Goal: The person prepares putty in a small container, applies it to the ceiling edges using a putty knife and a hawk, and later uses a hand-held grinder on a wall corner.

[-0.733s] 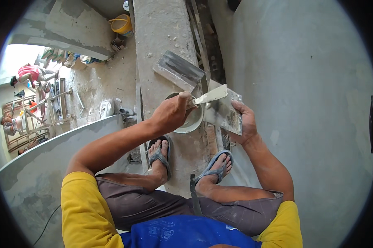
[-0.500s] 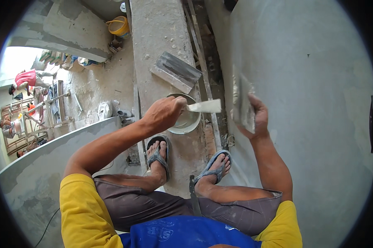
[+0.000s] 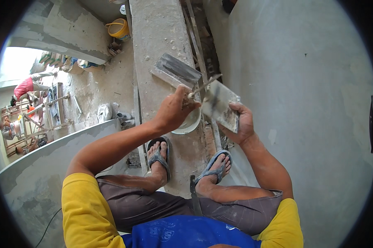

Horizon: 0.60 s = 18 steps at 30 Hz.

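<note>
From our body, our right hand [image 3: 243,123] clamps a flat, rectangular, grey-smeared plate [image 3: 219,103] at one o'clock, thumb on top, other fingers mostly hidden. Toward twelve, our left hand [image 3: 173,108] pinches a thin-bladed putty knife [image 3: 207,84] near the plate, contact unclear. Under that hand stands a round, pale bucket [image 3: 185,132]; beyond lies a dark-grey, rectangular float [image 3: 177,71]. At two o'clock, the smooth grey wall [image 3: 310,124] looks largely coated; pale patches suggest some work remains, though how much we cannot tell.

Left arm [image 3: 118,144] slanting inward, left grip [image 3: 174,108] curled closed — right arm [image 3: 269,167] bent, right grip [image 3: 243,124] clasped.
</note>
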{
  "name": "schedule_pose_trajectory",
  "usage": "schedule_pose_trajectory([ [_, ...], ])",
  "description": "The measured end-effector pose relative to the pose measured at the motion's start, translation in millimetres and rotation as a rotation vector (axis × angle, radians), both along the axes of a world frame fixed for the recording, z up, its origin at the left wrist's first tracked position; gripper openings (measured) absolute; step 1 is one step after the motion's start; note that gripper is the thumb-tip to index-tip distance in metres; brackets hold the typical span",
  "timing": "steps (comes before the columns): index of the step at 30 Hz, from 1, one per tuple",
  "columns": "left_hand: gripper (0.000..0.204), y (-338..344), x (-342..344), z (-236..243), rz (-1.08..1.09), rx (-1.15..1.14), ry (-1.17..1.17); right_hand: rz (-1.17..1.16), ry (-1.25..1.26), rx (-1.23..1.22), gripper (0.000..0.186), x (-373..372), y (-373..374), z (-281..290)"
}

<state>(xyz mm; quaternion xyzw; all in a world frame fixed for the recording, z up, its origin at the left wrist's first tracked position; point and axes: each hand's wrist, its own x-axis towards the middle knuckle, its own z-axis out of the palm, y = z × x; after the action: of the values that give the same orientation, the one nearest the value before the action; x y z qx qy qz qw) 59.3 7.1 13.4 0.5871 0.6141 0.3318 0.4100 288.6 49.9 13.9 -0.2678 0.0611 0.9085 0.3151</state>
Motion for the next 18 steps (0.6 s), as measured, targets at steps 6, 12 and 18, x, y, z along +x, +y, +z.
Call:
schedule_pose_trajectory([
  [6,0.032,-4,-7,-12,-0.186,0.192,0.143,-0.067,0.099,0.003,0.044,1,3,18],
  [12,0.031,-23,-35,-29,-0.326,0.018,0.400,-0.104,0.216,0.251,0.043,16,30,44],
  [18,0.033,-6,-48,-16,-0.032,-0.084,0.203,-0.052,-0.182,0.219,0.045,6,7,21],
])
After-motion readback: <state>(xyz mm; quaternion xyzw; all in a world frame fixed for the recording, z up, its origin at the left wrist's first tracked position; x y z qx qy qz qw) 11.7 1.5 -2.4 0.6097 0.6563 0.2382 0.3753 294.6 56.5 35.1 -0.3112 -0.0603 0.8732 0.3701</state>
